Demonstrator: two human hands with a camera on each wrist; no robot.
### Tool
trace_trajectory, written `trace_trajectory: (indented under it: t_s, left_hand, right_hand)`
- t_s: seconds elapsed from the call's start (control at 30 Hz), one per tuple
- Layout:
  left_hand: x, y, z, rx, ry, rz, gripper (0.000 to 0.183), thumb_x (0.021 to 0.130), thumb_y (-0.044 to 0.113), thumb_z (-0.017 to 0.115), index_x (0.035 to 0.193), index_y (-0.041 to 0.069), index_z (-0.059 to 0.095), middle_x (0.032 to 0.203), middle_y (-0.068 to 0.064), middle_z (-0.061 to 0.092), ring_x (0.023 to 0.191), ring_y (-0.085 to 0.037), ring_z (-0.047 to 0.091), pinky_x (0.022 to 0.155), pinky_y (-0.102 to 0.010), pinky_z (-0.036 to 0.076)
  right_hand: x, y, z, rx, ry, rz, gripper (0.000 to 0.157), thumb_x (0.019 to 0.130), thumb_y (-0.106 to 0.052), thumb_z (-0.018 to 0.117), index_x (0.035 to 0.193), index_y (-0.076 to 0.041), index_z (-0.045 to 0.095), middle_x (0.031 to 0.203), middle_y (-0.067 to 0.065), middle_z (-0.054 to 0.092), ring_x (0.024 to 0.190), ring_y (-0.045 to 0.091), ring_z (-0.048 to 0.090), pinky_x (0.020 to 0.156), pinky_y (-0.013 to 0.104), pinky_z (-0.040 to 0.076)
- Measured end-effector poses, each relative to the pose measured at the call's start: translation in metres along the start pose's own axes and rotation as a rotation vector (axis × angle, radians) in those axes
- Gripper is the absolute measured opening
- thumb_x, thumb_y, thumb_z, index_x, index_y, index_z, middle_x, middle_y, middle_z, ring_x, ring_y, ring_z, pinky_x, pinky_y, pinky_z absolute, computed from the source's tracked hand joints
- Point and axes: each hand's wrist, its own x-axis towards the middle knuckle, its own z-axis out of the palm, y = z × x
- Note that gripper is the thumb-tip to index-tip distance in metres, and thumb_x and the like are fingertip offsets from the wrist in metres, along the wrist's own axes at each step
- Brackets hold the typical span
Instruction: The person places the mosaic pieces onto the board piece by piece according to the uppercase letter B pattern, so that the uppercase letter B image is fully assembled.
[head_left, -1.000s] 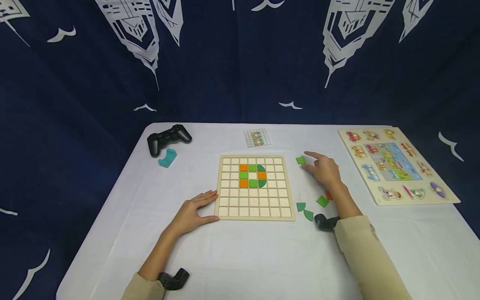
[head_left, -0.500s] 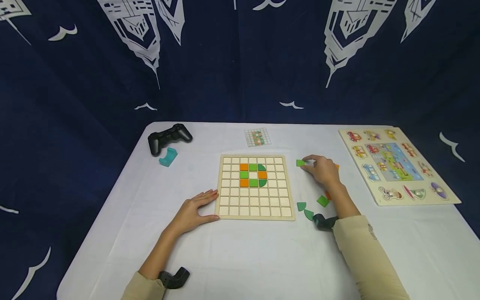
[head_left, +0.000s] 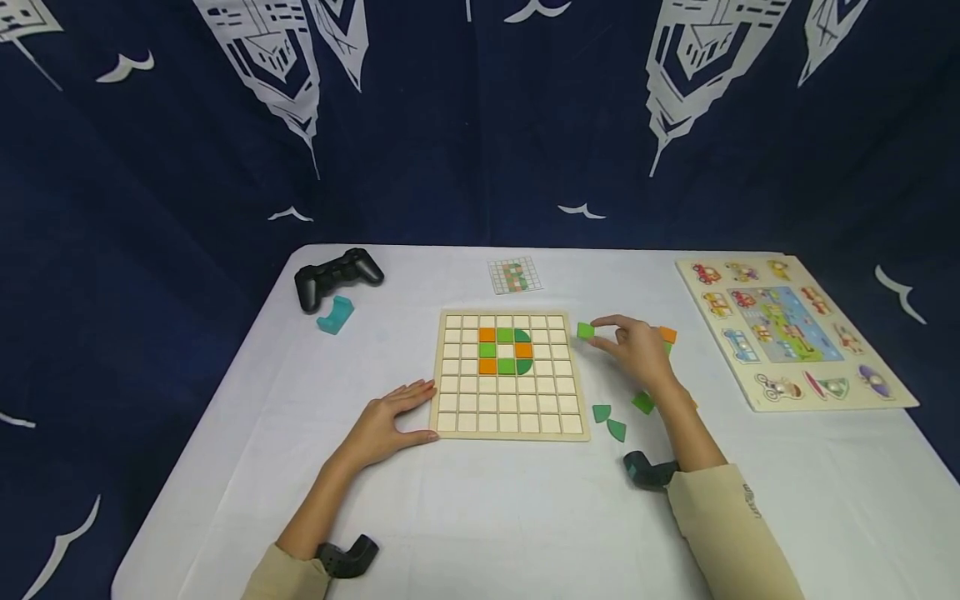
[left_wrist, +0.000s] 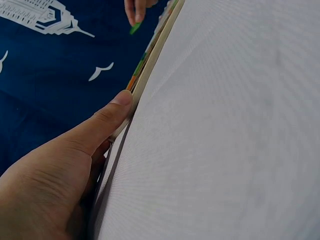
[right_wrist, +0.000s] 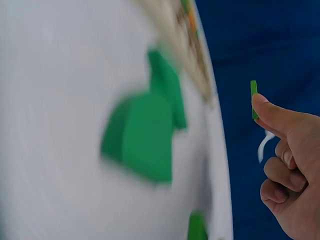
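A light wooden grid board lies mid-table, with orange, light green and dark green tiles around one bare cell in its upper part. At its left edge my left hand rests with fingers and thumb spread, the thumb touching the board's side. Between thumb and index finger my right hand pinches a light green square tile, held just off the board's upper right edge. The right wrist view shows that tile edge-on, above the table. Below the right hand lie two dark green quarter-round tiles.
A light green tile and an orange tile lie by the right arm, partly hidden. Behind the board is a pattern card. A black game controller and teal piece stand back left; a picture puzzle lies right.
My right hand has taken the light green tile between thumb and index finger and moved it left toward the board. The orange tile behind the hand has come into view. My left hand stays put.
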Motion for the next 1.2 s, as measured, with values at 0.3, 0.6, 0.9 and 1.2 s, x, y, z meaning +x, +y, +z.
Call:
trace_trajectory:
  t_s: [0.3, 0.6, 0.9, 1.2]
  left_hand:
    - [-0.002, 0.001, -0.002, -0.014, 0.008, -0.007, 0.071, 0.071, 0.046, 0.075, 0.129, 0.012, 0.055, 0.135, 0.006, 0.047, 0.128, -0.015, 0.039, 0.106, -0.039, 0.031]
    - [-0.002, 0.002, -0.002, -0.020, 0.003, -0.010, 0.070, 0.071, 0.044, 0.076, 0.129, 0.012, 0.055, 0.135, 0.004, 0.047, 0.128, -0.016, 0.039, 0.105, -0.041, 0.032]
    - [-0.001, 0.004, -0.002, -0.008, -0.008, -0.016, 0.070, 0.071, 0.042, 0.077, 0.130, 0.012, 0.055, 0.135, 0.004, 0.047, 0.128, -0.016, 0.040, 0.106, -0.040, 0.032]
    - [0.000, 0.004, -0.001, -0.004, -0.004, -0.016, 0.070, 0.071, 0.045, 0.076, 0.130, 0.013, 0.055, 0.135, 0.005, 0.047, 0.128, -0.015, 0.040, 0.105, -0.040, 0.033]
  right_hand:
    - [-0.021, -0.053, 0.020, 0.076, -0.043, -0.127, 0.033, 0.078, -0.028, 0.075, 0.105, -0.010, 0.069, 0.049, -0.002, 0.031, 0.045, 0.012, 0.024, 0.039, 0.026, 0.022]
    - [-0.037, -0.087, 0.054, 0.099, -0.127, -0.249, 0.031, 0.078, -0.028, 0.074, 0.103, -0.010, 0.069, 0.045, -0.007, 0.029, 0.042, 0.006, 0.020, 0.039, 0.021, 0.020]
    - [-0.041, -0.097, 0.079, 0.033, -0.151, -0.279, 0.030, 0.076, -0.033, 0.076, 0.098, -0.013, 0.071, 0.043, -0.009, 0.035, 0.041, 0.005, 0.025, 0.041, 0.023, 0.027]
    - [-0.041, -0.095, 0.085, -0.003, -0.149, -0.291, 0.029, 0.077, -0.031, 0.075, 0.099, -0.013, 0.071, 0.044, -0.009, 0.037, 0.040, 0.005, 0.026, 0.035, 0.022, 0.026]
